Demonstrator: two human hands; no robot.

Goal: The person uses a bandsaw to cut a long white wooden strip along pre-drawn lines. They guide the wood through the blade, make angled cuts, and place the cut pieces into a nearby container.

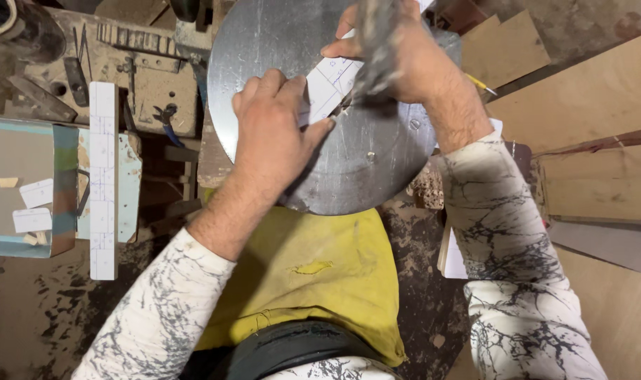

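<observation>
A round grey metal table (376, 169) lies in front of me. On it rests a small white piece (332, 86) with pencil lines drawn across it. My left hand (274, 130) presses flat on the near end of the white piece, fingers spread over it. My right hand (398, 60) grips the far end, thumb on the piece's upper edge. A blurred grey vertical shape (374, 39) crosses in front of my right hand, at the middle of the disc. Part of the white piece is hidden under both hands.
A long white marked strip (103, 179) lies on a box (28, 190) at the left, with small white offcuts (32, 219) inside it. Plywood boards (595, 105) are stacked at the right. A yellow cloth (313, 274) covers my lap. Tools lie on a dusty bench (151, 77) at the upper left.
</observation>
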